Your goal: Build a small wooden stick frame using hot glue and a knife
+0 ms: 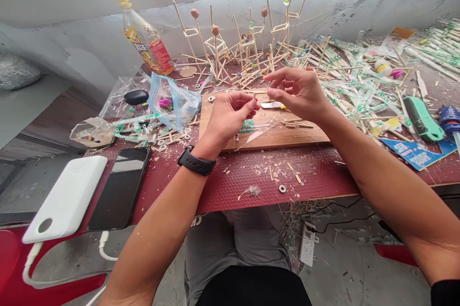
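My left hand (232, 116), with a black watch (197, 161) on the wrist, is closed in a pinch over the wooden board (223, 139). A short piece of wooden stick (255, 97) pokes up from between its thumb and fingertips. Just to the right, my right hand (298, 92) hovers with thumb and forefinger apart and nothing visible between them. Below the hands on the board lie a utility knife (272, 105), partly hidden, several cut sticks (297, 123) and a clear plastic wrapper (257, 133).
Stick frames (247, 47) with small balls stand behind the board. Wrapped sticks (345, 66) cover the right side, near a green-handled tool (423, 116). At left are a drink bottle (147, 40), a zip bag (174, 104), a phone (120, 188) and a white power bank (66, 198).
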Demonstrator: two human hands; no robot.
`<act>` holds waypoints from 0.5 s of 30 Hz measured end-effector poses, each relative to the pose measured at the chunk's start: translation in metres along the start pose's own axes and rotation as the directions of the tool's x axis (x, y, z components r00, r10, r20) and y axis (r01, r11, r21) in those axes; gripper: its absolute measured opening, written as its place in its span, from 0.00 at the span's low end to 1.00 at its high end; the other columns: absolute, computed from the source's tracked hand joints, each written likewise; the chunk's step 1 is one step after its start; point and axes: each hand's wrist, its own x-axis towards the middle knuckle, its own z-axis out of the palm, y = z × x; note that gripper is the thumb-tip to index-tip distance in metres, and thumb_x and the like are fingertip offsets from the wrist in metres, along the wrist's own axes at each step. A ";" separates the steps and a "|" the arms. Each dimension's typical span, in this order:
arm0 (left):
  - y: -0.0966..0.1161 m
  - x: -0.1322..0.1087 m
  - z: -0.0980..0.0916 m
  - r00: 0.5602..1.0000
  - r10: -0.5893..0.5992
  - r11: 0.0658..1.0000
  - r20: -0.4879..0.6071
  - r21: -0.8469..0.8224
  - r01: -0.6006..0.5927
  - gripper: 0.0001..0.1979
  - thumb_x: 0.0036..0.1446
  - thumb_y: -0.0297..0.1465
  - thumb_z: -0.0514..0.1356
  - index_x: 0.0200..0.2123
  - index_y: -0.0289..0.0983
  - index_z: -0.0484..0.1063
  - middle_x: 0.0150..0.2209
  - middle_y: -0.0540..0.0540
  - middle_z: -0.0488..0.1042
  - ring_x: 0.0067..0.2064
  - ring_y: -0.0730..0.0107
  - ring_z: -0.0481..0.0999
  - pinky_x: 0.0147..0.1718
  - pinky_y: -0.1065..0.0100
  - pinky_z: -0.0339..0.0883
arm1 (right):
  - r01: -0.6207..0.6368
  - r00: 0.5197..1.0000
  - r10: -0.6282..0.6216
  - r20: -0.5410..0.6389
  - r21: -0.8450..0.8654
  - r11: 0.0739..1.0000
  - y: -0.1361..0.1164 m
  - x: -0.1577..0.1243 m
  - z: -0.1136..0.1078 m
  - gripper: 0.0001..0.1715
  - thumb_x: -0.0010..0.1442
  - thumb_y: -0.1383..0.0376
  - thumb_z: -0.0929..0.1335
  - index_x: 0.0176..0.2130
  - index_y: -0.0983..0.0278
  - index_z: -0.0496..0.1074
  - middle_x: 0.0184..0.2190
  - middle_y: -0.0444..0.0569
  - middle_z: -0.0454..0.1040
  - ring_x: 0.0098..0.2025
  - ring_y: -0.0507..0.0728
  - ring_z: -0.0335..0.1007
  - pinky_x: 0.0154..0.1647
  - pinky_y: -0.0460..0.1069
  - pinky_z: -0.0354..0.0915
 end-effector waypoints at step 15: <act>0.006 -0.002 0.002 0.999 -0.046 0.998 -0.009 -0.050 0.045 0.08 0.70 0.24 0.69 0.35 0.37 0.82 0.35 0.46 0.87 0.33 0.77 0.84 0.33 0.75 0.78 | -0.055 0.979 0.006 -0.204 -0.234 0.971 0.003 0.005 -0.011 0.32 0.61 0.68 0.73 0.18 0.56 0.52 0.17 0.39 0.47 0.24 0.51 0.42 0.29 0.56 0.48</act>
